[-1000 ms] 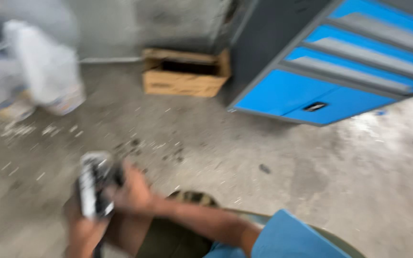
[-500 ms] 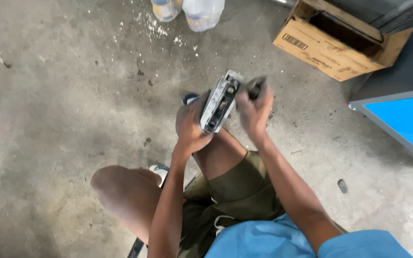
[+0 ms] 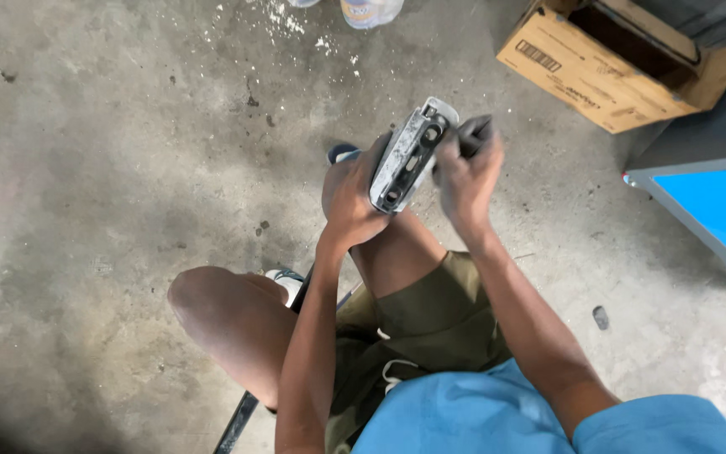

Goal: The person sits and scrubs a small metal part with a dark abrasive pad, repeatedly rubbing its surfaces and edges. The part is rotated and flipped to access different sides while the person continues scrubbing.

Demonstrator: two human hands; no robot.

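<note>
I sit over a concrete floor with both arms stretched out above my knees. My left hand (image 3: 348,197) grips a grey metal part (image 3: 409,155), long and flat with holes in its face, held tilted. My right hand (image 3: 464,181) is closed on a dark handle-like tool (image 3: 474,133) that touches the part's upper right edge. What the tool's tip looks like is hidden behind the part and my fingers.
An open cardboard box (image 3: 586,71) lies at the upper right. A blue metal cabinet (image 3: 716,210) stands at the right edge. A plastic bottle (image 3: 370,10) sits at the top, with white specks on the floor around it. A dark bar (image 3: 237,424) lies below my left knee.
The view swung from looking ahead across the floor to looking straight down. Both hands stay on the grey part, now raised above the knees; between the last two frames little moved.
</note>
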